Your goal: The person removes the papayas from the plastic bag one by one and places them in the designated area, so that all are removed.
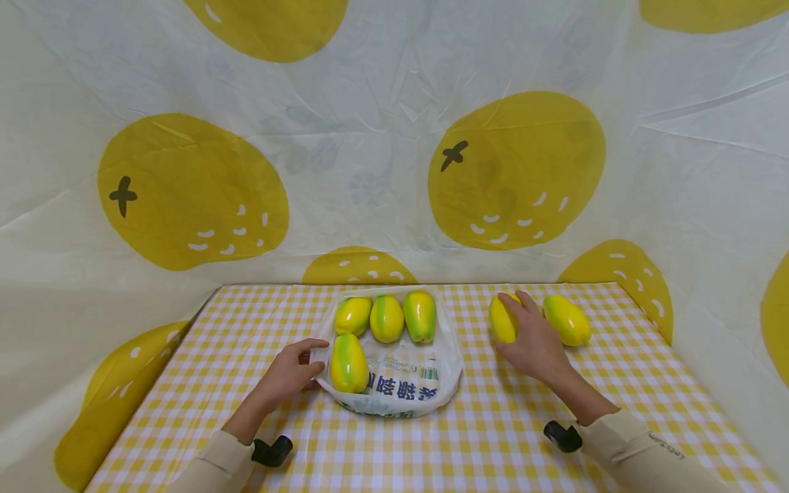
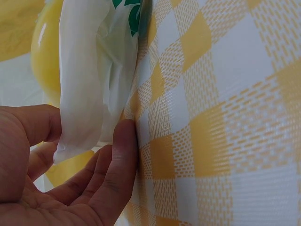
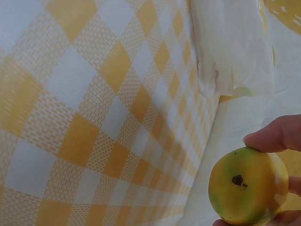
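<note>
A white plastic bag (image 1: 453,349) with its rim rolled down lies wide on the table, holding several yellow-green papayas. Three stand in a row at its far side, and another papaya (image 1: 348,366) sits at its near left. My left hand (image 1: 294,370) holds the bag's left rim; in the left wrist view, thumb and fingers lie on either side of the bag's edge (image 2: 82,84). To the right of the bag, my right hand (image 1: 533,339) grips a papaya (image 1: 503,320). The right wrist view shows the dark stem spot on this papaya (image 3: 247,188), with thumb and fingers around it.
One more papaya (image 1: 567,320) lies just right of my right hand. A yellow-and-white checked cloth (image 1: 487,438) covers the table. Behind the table's far edge hangs a white curtain (image 1: 364,164) printed with large yellow fruit.
</note>
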`<state>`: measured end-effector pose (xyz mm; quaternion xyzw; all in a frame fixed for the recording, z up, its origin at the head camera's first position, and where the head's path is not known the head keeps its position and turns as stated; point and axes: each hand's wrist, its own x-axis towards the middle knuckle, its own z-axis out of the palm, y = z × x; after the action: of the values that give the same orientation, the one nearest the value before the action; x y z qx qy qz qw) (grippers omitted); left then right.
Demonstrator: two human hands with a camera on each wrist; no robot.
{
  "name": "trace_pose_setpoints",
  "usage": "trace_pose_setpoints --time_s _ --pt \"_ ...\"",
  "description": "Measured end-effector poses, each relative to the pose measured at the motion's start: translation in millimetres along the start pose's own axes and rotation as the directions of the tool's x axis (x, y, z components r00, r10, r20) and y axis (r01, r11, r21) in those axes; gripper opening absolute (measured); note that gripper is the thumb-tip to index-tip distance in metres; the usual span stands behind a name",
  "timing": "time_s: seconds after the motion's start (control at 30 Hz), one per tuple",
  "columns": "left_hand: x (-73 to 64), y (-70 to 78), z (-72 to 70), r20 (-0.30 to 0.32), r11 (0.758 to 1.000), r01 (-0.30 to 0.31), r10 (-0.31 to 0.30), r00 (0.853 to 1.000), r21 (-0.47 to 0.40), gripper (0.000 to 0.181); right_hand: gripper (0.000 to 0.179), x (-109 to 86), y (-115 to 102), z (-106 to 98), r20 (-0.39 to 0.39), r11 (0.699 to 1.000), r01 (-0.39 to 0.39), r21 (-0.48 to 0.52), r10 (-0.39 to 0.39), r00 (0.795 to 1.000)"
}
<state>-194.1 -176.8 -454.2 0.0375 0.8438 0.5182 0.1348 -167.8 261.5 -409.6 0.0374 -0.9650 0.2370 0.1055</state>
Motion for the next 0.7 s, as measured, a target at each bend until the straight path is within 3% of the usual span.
trace_pose_setpoints --time_s 0.7 --pt "1.1 -1.1 -0.4 -0.002 1.0 0.003 -0.003 1.0 0.007 0.043 0.078 4.0 12 3 -0.014 1.0 -0.002 -0.021 0.002 1.0"
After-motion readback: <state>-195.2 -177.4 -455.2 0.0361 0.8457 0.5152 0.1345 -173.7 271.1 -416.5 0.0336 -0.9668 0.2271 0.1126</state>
